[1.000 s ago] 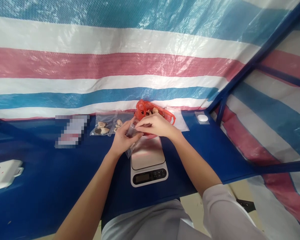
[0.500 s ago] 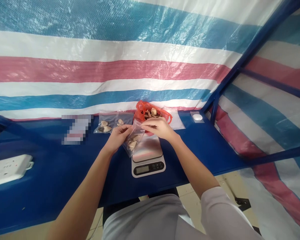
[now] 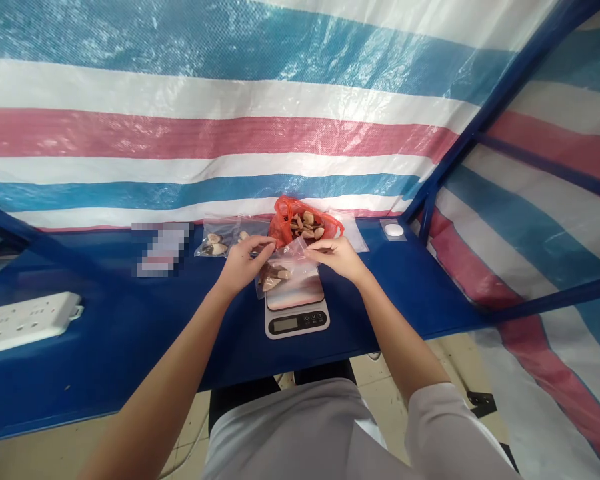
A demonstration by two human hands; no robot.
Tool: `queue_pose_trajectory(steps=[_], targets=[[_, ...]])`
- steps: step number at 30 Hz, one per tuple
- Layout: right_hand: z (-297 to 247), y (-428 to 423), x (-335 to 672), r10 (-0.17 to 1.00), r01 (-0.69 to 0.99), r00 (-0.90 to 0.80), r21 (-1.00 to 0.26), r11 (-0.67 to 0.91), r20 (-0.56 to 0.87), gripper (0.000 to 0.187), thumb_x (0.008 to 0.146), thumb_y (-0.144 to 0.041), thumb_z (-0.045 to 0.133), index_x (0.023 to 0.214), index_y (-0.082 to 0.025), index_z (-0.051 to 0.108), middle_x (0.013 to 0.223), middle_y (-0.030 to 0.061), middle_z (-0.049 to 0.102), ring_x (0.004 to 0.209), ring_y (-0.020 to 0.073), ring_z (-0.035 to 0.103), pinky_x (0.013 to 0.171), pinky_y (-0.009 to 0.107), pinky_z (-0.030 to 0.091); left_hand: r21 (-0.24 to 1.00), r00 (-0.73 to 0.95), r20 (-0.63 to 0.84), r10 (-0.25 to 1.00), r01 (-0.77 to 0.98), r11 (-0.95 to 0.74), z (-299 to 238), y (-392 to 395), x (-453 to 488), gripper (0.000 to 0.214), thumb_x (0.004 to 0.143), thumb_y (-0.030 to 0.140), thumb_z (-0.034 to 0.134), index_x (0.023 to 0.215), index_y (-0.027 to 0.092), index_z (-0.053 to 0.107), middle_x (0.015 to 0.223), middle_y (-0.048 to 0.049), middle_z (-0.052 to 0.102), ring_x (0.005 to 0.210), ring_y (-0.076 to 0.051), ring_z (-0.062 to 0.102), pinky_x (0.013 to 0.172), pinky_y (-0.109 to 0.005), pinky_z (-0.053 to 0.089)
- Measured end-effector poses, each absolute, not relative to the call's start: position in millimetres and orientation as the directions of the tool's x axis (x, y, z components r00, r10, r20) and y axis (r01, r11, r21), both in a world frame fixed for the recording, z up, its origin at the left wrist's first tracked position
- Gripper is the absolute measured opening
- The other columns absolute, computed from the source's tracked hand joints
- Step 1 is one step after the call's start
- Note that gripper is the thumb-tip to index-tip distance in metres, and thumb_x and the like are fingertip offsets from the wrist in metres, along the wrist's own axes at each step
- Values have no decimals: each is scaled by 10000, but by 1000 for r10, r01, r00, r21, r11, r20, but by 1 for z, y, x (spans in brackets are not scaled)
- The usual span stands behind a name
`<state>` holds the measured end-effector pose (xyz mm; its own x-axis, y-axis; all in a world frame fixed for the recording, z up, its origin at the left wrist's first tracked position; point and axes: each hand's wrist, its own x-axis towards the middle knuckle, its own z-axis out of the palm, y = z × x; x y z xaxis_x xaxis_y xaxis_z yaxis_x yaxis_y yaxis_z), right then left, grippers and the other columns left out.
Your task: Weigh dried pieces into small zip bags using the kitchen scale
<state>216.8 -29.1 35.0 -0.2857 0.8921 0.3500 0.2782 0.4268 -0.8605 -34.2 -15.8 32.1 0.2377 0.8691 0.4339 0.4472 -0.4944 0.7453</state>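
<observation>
Fingers of your left hand (image 3: 244, 263) and right hand (image 3: 338, 257) clamp the top edge of the clear zip bag (image 3: 280, 272), held between them just above the scale (image 3: 296, 313). Pinch evenly along that edge; hold it level.

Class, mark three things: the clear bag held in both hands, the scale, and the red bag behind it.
clear bag (image 3: 280, 273), head view, on its filled lower part.
scale (image 3: 286, 325), head view, on its display.
red bag (image 3: 281, 227), head view, on its left wall.
</observation>
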Motion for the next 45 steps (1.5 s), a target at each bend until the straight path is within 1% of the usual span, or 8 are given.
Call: queue_pose_trajectory(steps=[4, 10, 24, 30, 33, 37, 41, 45], targets=[[19, -37, 232, 952, 204, -214, -943, 261, 218, 338, 767, -497, 768, 884, -183, 813, 857, 43, 783, 826, 214, 723, 779, 340, 598, 623, 237, 532, 813, 540, -566, 15, -32, -46, 365, 921, 486, 575, 1076, 202, 743, 1147, -113, 747, 1105, -262, 691, 1029, -426, 525], [8, -47, 242, 997, 97, -76, -995, 25, 18, 414, 687, -540, 810, 874, -171, 798, 816, 32, 764, 745, 171, 700, 690, 303, 616, 488, 402, 501, 766, 600, -634, -3, -51, -47, 479, 941, 483, 561, 1310, 195, 661, 1389, -145, 643, 1305, -304, 595, 1128, -512, 469], [-5, -46, 250, 997, 95, -48, -994, -59, -64, 475, 618, -592, 846, 845, -179, 784, 823, 38, 758, 760, 183, 718, 621, 286, 628, 421, 520, 361, 774, 650, -633, -7, -40, -39, 650, 962, 609, 450, 1365, 132, 629, 1437, -167, 604, 1333, -328, 574, 1161, -497, 441], [-2, -49, 266, 1000, 234, -18, -972, 22, 18, 458, 751, -614, 740, 894, -180, 778, 903, 72, 783, 849, 224, 743, 684, 319, 625, 479, 395, 454, 799, 648, -593, -3, -43, -49, 556, 989, 541, 437, 1341, 161, 638, 1399, -128, 643, 1336, -275, 573, 1168, -447, 438], [-3, -54, 278, 986, 471, 55, -875, 113, 157, 368, 852, -551, 667, 936, -211, 781, 976, 64, 795, 933, 251, 745, 810, 375, 618, 464, 292, 505, 812, 702, -541, -5, -45, -60, 516, 997, 512, 416, 1291, 169, 665, 1345, -121, 676, 1272, -259, 618, 1133, -433, 470], [-9, -64, 280, 951, 828, 8, -535, 167, 310, 238, 925, -411, 619, 1059, -284, 770, 1198, 27, 756, 1097, 256, 709, 955, 405, 575, 358, 309, 479, 821, 786, -505, -15, -45, -73, 519, 993, 473, 385, 1284, 147, 667, 1330, -143, 679, 1262, -278, 617, 1123, -456, 460], [-21, -70, 271, 923, 913, -174, -295, 282, 343, 285, 967, -345, 564, 1163, -239, 742, 1379, 68, 660, 1287, 265, 608, 1094, 429, 492, 237, 338, 396, 854, 861, -450, -24, -48, -76, 548, 984, 445, 367, 1343, 129, 636, 1419, -151, 620, 1385, -311, 519, 1187, -486, 370], [-33, -73, 267, 939, 942, -192, -217, 258, 284, 400, 1006, -395, 495, 1327, -223, 662, 1516, 94, 542, 1433, 292, 469, 1179, 499, 390, 156, 353, 281, 892, 900, -406, -26, -54, -74, 570, 987, 431, 363, 1428, 141, 578, 1540, -139, 505, 1472, -324, 410, 1231, -503, 286]])
